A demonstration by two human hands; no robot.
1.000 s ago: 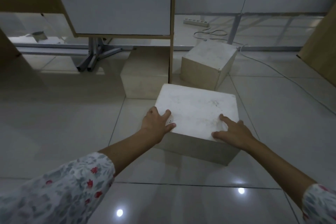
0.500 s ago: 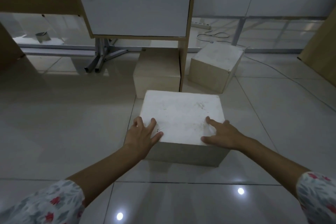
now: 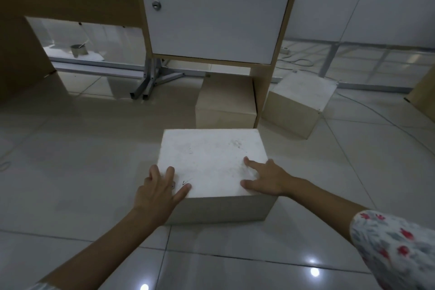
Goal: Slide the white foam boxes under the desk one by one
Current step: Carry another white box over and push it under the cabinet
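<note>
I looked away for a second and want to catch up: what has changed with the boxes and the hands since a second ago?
The near box has swung from skewed to square with the cabinet and shifted left, now facing the box under the cabinet. Both hands, left and right, stayed flat on its top. The box to the right looks unmoved.

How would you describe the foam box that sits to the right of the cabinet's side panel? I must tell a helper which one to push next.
Find the white-doored cabinet hanging under the desk and follow its wooden side panel to the floor. Just right of that panel stands a foam box. Unlike the box tucked under the cabinet and the one under both hands, it is turned at an angle, untouched, with a cable trailing past.
</note>
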